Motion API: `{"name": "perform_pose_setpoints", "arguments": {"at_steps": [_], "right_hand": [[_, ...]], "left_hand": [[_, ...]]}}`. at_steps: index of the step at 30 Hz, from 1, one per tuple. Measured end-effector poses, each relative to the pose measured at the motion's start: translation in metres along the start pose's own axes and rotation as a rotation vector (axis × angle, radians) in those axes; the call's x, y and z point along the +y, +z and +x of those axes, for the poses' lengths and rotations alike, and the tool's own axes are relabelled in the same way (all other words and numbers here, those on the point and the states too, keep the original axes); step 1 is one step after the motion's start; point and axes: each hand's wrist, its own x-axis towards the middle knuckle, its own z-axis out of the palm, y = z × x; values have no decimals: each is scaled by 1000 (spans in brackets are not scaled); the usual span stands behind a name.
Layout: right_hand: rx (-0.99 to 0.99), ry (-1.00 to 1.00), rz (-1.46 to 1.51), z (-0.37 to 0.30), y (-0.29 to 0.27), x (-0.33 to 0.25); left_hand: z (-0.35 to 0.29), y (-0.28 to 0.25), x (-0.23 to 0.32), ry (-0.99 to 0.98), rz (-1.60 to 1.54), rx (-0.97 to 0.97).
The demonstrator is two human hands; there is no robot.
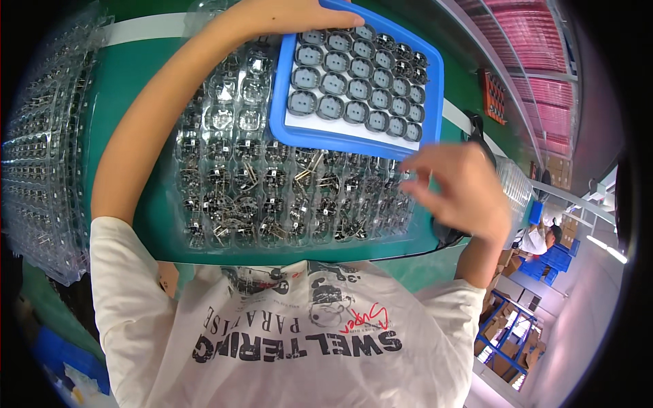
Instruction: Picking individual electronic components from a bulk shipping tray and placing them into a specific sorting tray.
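A blue tray [277, 112] with a white liner lies over part of a clear plastic blister tray [187, 241]. Rows of grey, rounded components [330, 107] fill most of it; a few at its far right show dark frames and metal pins. My left hand [289, 15] reaches across to the far left rim and grips the blue tray there, part of it cut off by the picture's edge. Over the blister tray's right end is my right hand [459, 187], blurred, thumb and forefinger apart, nothing visible between them. Small metal-pinned parts [272, 180] sit in the blister pockets.
Stacked clear blister trays [44, 170] with similar parts stand at the left of the green table [132, 88]. A black cable [445, 234] and more clear trays [513, 183] are at the right. Farther off are an orange rack [494, 98] and another person [537, 239].
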Motion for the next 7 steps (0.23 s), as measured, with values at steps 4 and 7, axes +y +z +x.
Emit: {"name": "perform_pose_setpoints", "arguments": {"at_steps": [4, 7], "right_hand": [[-51, 65, -77, -16, 38, -20], [60, 119, -90, -22, 54, -13]], "left_hand": [[-3, -4, 6, 55, 27, 23], [-1, -1, 5, 50, 33, 9]]}}
